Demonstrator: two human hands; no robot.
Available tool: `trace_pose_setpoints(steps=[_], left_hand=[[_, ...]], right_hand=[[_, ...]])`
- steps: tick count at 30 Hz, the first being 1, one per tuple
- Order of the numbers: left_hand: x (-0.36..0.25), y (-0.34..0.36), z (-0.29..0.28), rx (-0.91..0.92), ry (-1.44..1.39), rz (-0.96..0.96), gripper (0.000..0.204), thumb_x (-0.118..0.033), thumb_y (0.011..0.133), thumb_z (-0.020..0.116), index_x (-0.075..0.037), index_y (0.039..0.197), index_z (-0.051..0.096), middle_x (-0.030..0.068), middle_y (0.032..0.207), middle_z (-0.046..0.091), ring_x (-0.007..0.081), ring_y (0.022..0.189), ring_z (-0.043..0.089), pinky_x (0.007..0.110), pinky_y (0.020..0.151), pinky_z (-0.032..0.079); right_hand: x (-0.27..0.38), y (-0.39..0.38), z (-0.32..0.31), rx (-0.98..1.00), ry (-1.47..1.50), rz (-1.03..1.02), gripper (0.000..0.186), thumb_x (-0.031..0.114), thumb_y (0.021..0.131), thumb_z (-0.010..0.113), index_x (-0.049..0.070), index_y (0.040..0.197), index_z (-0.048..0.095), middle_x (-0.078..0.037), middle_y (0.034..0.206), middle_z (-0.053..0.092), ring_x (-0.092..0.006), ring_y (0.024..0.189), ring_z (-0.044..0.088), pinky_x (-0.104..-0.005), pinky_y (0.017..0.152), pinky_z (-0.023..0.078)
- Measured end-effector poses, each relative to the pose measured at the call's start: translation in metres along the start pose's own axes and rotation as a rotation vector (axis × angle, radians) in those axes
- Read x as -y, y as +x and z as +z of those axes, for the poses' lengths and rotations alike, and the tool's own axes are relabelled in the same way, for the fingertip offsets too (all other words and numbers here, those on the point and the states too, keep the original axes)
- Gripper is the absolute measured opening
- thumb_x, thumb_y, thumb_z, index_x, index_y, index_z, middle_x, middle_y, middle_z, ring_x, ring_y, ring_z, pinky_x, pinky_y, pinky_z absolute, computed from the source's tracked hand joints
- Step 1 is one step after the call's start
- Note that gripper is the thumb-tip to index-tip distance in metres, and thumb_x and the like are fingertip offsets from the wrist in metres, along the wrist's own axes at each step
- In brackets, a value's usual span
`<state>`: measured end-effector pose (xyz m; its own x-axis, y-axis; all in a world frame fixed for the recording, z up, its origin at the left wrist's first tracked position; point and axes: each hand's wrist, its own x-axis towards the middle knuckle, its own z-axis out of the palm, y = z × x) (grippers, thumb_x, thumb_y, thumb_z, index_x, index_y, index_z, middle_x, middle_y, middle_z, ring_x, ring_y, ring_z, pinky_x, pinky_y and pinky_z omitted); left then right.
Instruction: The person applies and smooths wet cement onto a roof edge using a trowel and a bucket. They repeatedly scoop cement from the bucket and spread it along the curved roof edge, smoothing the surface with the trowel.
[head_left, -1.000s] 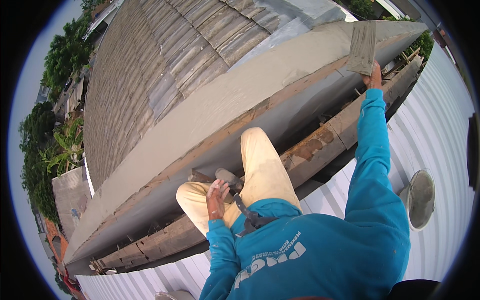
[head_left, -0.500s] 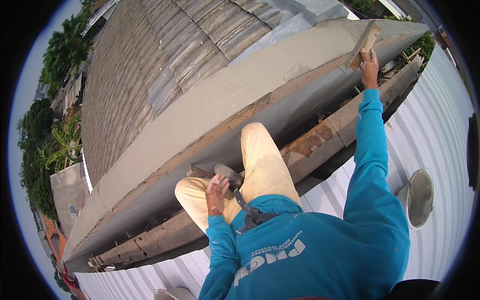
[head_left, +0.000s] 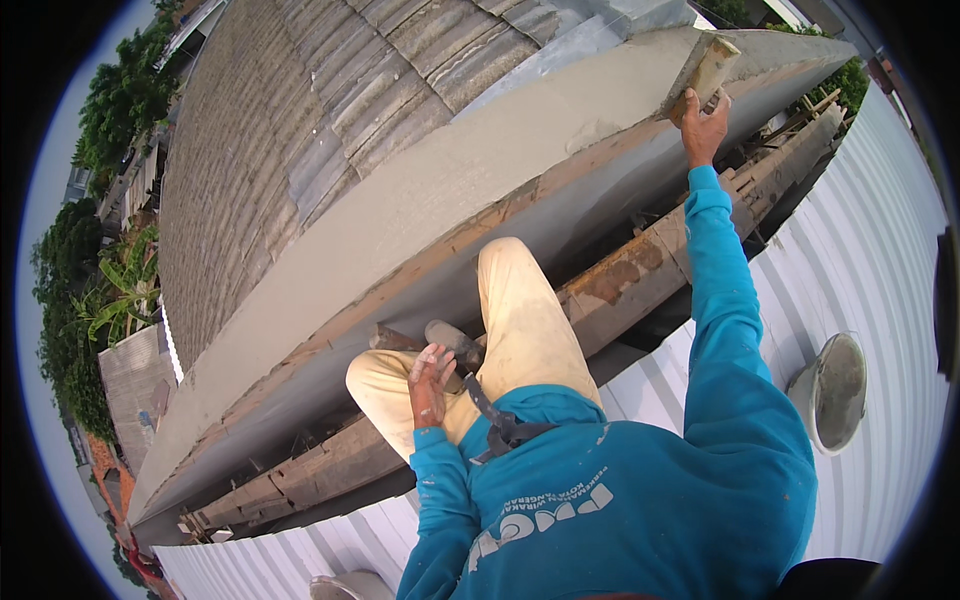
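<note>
My right hand is stretched far up to the right, fingers wrapped round a wooden plastering float. The float lies tilted against the top of a long grey mortared ledge, near its far right end. Wet-looking mortar shows smooth along that ledge, with a patch of rougher texture just left of the float. My left hand rests by my bent left knee, its fingers loosely extended and nothing visible in them. A worn shoe shows just beyond those fingers.
Weathered roof tiles slope up beyond the ledge. Below it runs a rough concrete beam with a dark gap alongside. White corrugated sheeting lies behind me, with a mortar bucket on the right and another bucket at lower left.
My right hand has drawn the float leftward along the ledge, and the arm has come in with it. The left hand stays by the knee.
</note>
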<state>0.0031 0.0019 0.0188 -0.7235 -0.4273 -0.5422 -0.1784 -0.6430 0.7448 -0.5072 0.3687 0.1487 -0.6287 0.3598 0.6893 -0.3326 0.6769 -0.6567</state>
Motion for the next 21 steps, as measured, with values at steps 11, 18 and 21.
trace_pose_setpoints(steps=[11,18,21], left_hand=[[0.0,0.001,0.002,-0.008,0.016,-0.013,0.042,-0.021,0.097,0.059,0.003,0.131,0.052,0.0196,0.133,0.056,0.0312,0.12,0.059,0.044,0.105,0.047],[0.003,0.004,-0.001,0.023,0.0,0.002,0.039,-0.019,0.097,0.058,0.003,0.129,0.053,0.0197,0.133,0.056,0.0312,0.12,0.059,0.045,0.104,0.047],[0.002,0.005,0.002,0.01,0.004,0.004,0.039,-0.019,0.097,0.058,0.003,0.129,0.054,0.0195,0.132,0.057,0.0312,0.119,0.059,0.045,0.104,0.047]], right_hand=[[-0.022,-0.041,0.009,0.112,-0.058,-0.042,0.054,0.027,0.086,0.072,-0.005,0.124,0.052,-0.027,0.113,0.062,-0.046,0.105,0.06,-0.0487,0.089,0.048],[-0.059,-0.101,0.0,0.236,-0.085,0.032,0.052,0.024,0.085,0.072,-0.002,0.125,0.052,-0.027,0.114,0.062,-0.0448,0.107,0.06,-0.0479,0.09,0.048],[-0.085,-0.149,-0.019,0.357,-0.103,0.14,0.053,0.024,0.086,0.072,-0.001,0.127,0.052,-0.027,0.115,0.062,-0.0439,0.109,0.06,-0.0466,0.092,0.048]])
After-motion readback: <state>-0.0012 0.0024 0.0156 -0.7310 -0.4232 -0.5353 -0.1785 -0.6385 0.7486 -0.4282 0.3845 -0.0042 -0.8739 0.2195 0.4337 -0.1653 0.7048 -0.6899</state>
